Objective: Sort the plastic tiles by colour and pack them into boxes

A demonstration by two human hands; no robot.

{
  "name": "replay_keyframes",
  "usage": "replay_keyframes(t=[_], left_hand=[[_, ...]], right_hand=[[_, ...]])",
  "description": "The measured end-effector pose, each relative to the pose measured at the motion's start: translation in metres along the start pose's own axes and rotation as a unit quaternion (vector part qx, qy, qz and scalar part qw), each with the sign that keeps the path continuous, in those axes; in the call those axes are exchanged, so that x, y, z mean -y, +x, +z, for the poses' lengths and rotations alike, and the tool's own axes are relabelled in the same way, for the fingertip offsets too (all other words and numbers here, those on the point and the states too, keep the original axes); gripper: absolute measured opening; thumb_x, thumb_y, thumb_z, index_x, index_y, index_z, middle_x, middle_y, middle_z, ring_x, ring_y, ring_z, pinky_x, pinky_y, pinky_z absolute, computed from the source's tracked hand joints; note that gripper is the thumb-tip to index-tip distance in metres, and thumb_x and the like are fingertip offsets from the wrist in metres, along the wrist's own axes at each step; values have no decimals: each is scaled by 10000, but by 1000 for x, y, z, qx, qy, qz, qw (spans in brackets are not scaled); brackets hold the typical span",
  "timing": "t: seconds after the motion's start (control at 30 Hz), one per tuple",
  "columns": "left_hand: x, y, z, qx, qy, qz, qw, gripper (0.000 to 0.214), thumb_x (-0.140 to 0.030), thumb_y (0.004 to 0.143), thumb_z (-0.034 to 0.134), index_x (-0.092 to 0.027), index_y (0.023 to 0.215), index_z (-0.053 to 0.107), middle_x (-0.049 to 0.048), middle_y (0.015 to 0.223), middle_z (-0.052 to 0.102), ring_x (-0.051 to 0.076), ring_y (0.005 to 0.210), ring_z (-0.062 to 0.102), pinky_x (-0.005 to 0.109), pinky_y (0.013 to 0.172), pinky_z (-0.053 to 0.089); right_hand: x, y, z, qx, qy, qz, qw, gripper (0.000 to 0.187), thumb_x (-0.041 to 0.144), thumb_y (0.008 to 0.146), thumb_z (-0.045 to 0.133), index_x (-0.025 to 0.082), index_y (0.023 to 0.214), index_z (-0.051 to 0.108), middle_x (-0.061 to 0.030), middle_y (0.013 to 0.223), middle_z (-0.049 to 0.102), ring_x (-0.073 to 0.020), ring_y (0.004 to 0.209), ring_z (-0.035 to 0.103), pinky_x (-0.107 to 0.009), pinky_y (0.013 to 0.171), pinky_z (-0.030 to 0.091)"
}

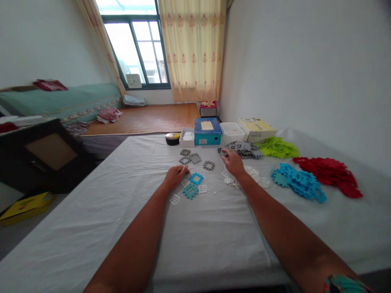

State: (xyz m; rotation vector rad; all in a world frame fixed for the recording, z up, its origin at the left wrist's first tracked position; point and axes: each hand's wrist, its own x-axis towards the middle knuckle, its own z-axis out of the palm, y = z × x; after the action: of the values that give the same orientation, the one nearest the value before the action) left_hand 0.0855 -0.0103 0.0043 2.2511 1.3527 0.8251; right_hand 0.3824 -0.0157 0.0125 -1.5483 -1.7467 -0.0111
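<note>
My left hand (176, 176) rests on the sheet with its fingers curled together, and nothing shows in them. Beside it lie a bright blue square-holed tile (196, 182), a teal toothed tile (187, 194) and small white window-shaped pieces (174, 199). My right hand (233, 162) reaches to the left edge of the grey pile (249, 151), its thumb and fingers pinched on a small grey interlocking tile (220, 150), partly hidden by them. Between the hands are several loose grey tiles (209, 165). Under my right wrist spreads a pile of white pieces (229, 180).
To the right lie blue (301, 181), red (328, 173) and lime-green (278, 147) piles. Along the back stand a black round tin (172, 139), a white box (187, 142), a blue box (207, 132), a translucent tub (231, 132) and a yellow-white box (258, 129).
</note>
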Motion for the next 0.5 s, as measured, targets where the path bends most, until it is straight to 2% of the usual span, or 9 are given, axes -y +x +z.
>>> replay_keyframes(t=[0.1, 0.2, 0.37, 0.5], left_hand=[[-1, 0, -1, 5, 1, 2, 1000, 538, -504, 923, 330, -180, 787, 738, 59, 820, 744, 190, 783, 667, 269, 739, 468], [-2, 0, -1, 7, 6, -3, 1000, 533, -499, 919, 329, -186, 787, 739, 58, 833, 748, 191, 794, 666, 269, 750, 467], [0, 1, 0, 8, 8, -4, 1000, 523, -506, 910, 341, -192, 794, 742, 57, 837, 749, 197, 813, 665, 267, 748, 470], [1, 1, 1, 4, 7, 7, 1000, 528, -505, 917, 338, -188, 791, 741, 57, 828, 745, 193, 794, 667, 273, 758, 469]], right_hand=[[27, -15, 18, 104, -40, -100, 989, 301, 218, 860, 586, 176, 1154, 638, -109, 1119, 678, -242, 1042, 565, -381, 933, 440], [44, -25, 29, 153, -89, -119, 977, 273, 269, 865, 610, 193, 1123, 655, -124, 1213, 643, -266, 1098, 527, -400, 924, 435], [48, -27, 21, 186, -116, -151, 964, 160, 209, 869, 585, 193, 987, 692, -105, 994, 702, -247, 1011, 541, -355, 893, 434], [49, -27, 11, 176, -117, -137, 968, 151, 231, 846, 599, 212, 967, 687, -77, 953, 702, -234, 988, 546, -332, 855, 437]])
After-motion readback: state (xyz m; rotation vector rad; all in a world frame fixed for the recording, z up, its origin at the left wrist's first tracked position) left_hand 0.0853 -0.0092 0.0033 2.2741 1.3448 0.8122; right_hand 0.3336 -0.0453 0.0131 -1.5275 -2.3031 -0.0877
